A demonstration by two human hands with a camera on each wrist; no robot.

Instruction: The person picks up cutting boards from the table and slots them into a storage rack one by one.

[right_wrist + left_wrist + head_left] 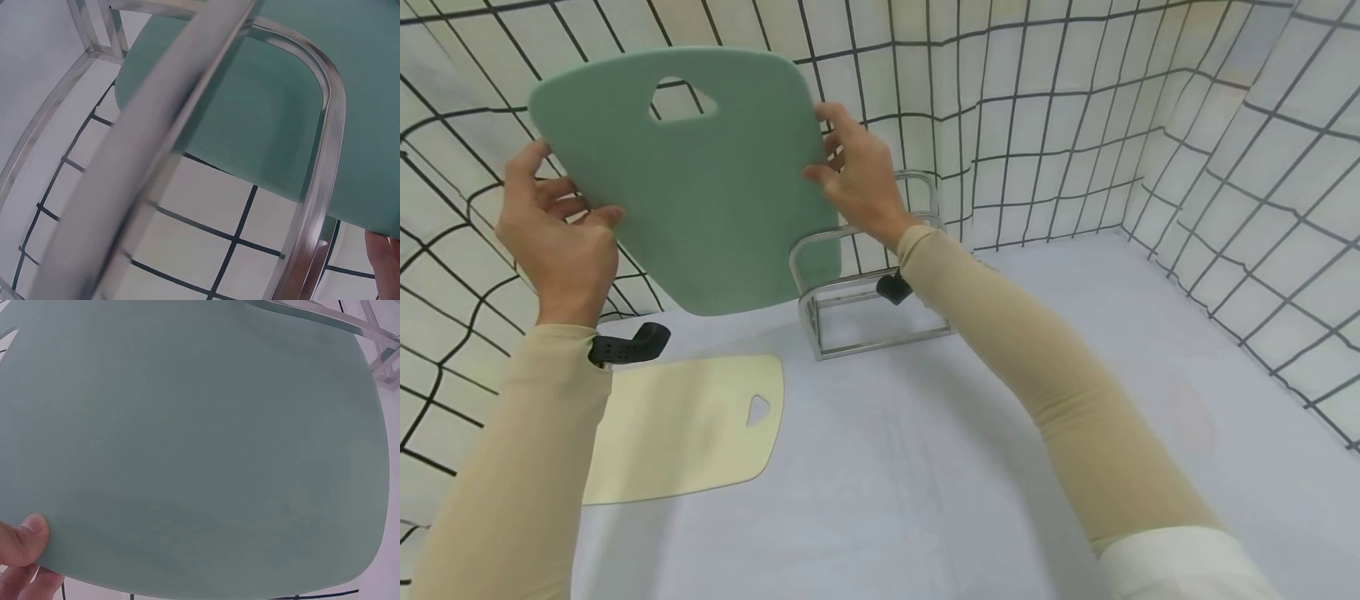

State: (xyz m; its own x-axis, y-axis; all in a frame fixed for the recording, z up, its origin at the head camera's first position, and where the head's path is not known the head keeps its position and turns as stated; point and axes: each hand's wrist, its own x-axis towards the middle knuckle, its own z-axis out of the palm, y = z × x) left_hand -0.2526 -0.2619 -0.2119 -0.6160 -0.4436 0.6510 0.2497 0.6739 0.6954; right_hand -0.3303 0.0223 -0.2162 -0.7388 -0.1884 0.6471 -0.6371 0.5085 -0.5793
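w/ l hand + r hand we pinch the green board by its edges; best we level it slowly, minding the rack.

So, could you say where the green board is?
In the head view, the green board is upper left, held by the left hand and right hand, its lower right corner seen through the metal rack.

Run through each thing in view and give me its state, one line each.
Green board: held up, tilted, handle hole near the top
Left hand: grips the green board's left edge
Right hand: grips the green board's right edge
Metal rack: standing on the white surface
Cream board: lying flat, partly hidden by the left sleeve
Gridded backdrop: upright, lines wavy in places
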